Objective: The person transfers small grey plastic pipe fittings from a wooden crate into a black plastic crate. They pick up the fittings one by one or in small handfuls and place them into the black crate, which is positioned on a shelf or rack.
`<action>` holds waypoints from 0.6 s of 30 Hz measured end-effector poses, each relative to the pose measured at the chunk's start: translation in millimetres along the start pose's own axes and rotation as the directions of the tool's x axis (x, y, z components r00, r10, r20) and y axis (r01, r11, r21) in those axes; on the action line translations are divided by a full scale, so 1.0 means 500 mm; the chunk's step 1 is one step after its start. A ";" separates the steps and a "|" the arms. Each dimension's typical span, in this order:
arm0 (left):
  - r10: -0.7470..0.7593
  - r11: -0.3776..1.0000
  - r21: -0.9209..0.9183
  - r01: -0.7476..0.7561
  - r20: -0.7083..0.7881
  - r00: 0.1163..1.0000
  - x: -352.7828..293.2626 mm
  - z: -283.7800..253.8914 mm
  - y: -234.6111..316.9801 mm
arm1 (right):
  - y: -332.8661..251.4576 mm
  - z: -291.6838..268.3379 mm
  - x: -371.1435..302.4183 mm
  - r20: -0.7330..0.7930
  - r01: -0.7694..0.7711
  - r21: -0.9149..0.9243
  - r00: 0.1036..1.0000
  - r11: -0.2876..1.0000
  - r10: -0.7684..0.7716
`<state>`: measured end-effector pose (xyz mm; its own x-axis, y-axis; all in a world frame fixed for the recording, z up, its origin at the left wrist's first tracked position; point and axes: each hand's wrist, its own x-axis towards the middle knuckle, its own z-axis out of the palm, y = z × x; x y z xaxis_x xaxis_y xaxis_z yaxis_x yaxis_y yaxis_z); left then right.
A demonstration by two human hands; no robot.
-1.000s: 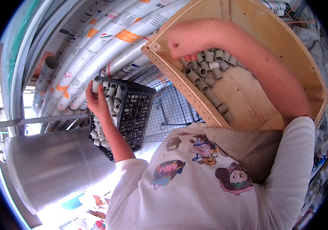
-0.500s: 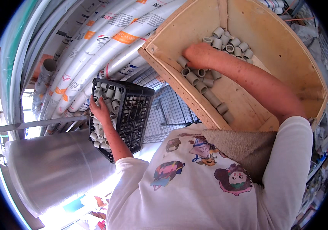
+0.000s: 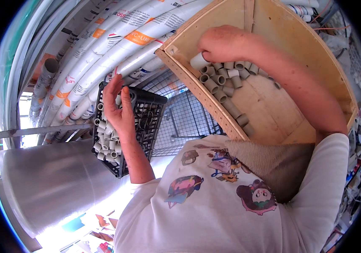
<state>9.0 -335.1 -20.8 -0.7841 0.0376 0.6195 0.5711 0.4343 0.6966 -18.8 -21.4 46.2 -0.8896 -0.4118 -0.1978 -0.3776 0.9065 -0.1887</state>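
Over the left wall of a wooden box (image 3: 269,105), my right hand (image 3: 222,44) is closed on a short grey pipe coupling (image 3: 199,61). Below it, several more grey couplings (image 3: 220,80) lie in a loose pile along that wall, some on end and some on their sides. My left hand (image 3: 119,103) hovers upright over a black plastic crate (image 3: 149,105), thumb and fingers apart with nothing between them. Small pale grey pipe fittings (image 3: 108,141) fill the crate, partly hidden behind the hand and forearm.
Long white plastic pipes (image 3: 104,50) lean in a bundle at the back left. A metal wire cage (image 3: 184,116) stands between crate and box. At lower left lies a big roll wrapped in clear film (image 3: 58,185). A brown cloth (image 3: 269,162) hangs over the box's near edge.
My left hand has risen off the fittings in the crate and opened. My right hand has lifted with a coupling, and the couplings at the back of the box now lie nearer its left wall.
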 end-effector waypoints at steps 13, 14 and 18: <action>0.239 0.920 -0.362 -0.151 0.210 0.948 -0.027 0.070 0.186 | -0.125 -0.103 -0.173 -0.314 0.234 0.078 0.928 0.969 -0.199; 0.295 0.929 -0.305 -0.209 0.271 0.916 -0.027 0.066 0.194 | -0.134 -0.092 -0.186 -0.318 0.210 0.087 0.932 0.974 -0.172; 0.366 0.901 -0.363 -0.236 0.347 0.864 -0.049 0.087 0.219 | -0.155 -0.055 -0.228 -0.339 0.157 0.190 0.937 0.969 -0.086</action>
<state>79.9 -249.2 24.5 -0.5526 0.5035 0.6642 0.7880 0.0560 0.6131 105.0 -42.1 110.1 -0.8882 -0.4317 0.1571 -0.4571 0.7958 -0.3971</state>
